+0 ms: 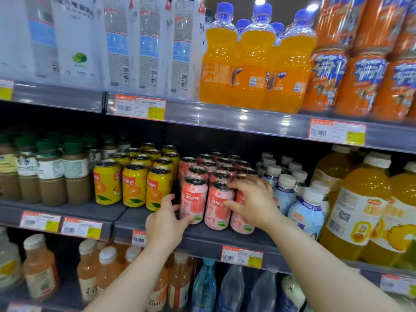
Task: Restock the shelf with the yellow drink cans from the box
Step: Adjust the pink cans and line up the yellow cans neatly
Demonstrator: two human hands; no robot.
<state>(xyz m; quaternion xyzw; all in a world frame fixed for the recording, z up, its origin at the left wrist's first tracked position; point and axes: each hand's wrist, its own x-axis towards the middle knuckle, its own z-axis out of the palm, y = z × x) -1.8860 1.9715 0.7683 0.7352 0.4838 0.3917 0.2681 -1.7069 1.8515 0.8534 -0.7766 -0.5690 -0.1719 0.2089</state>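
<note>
Several yellow drink cans (134, 186) with orange pictures stand in rows on the middle shelf (202, 239), left of centre. Right beside them stand several pink peach cans (193, 200). My left hand (166, 221) reaches in at the base of the front-left pink can, fingers curled around its lower side. My right hand (252, 200) lies over the front-right pink cans, with fingers touching the middle front pink can (218, 206) near its top and side. The box is not in view.
Brown coffee bottles (51, 174) stand left of the yellow cans, white-capped bottles (290, 194) and big juice bottles (360, 212) to the right. The upper shelf holds orange soda bottles (252, 64) and white bottles; the lower shelf carries tea and water bottles. Price tags line the shelf edges.
</note>
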